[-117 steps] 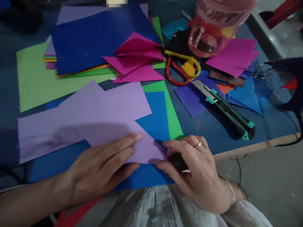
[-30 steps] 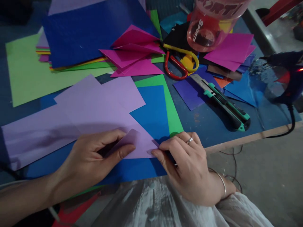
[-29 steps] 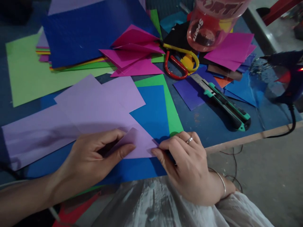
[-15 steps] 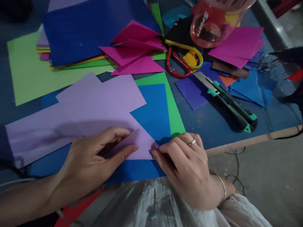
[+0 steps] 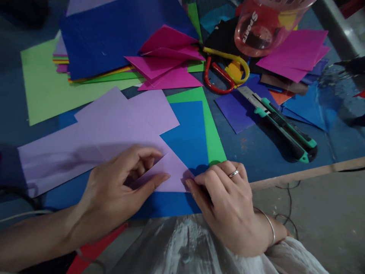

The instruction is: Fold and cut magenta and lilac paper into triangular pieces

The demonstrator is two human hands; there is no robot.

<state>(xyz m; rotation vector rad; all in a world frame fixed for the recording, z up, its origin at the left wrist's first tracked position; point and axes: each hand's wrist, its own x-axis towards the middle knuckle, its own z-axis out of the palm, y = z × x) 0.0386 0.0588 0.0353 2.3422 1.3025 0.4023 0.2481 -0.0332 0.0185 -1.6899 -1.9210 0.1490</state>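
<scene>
A piece of light purple paper [image 5: 173, 167] lies near the table's front edge, with one edge folded up and over. My left hand [image 5: 122, 182] grips this folded part between the thumb in front and the curled fingers behind. At the paper's right corner, my right hand [image 5: 225, 201] pinches with thumb and forefinger; a ring and a bracelet show on it. More light purple sheets [image 5: 97, 125] spread out to the left and behind. Underneath lie a blue sheet [image 5: 188, 129] and a bright green sheet [image 5: 215, 140].
A utility knife [image 5: 279, 121] with its blade out lies to the right. Behind it are red-and-yellow-handled scissors [image 5: 219, 78], magenta papers [image 5: 296, 53] and a clear plastic cup [image 5: 259, 32]. Folded magenta pieces [image 5: 171, 64] rest by a dark blue stack [image 5: 119, 38].
The view has shifted slightly, so everything on the table sits a little further right. The raised fold lies slightly flatter under my left hand. Both hands keep their hold.
</scene>
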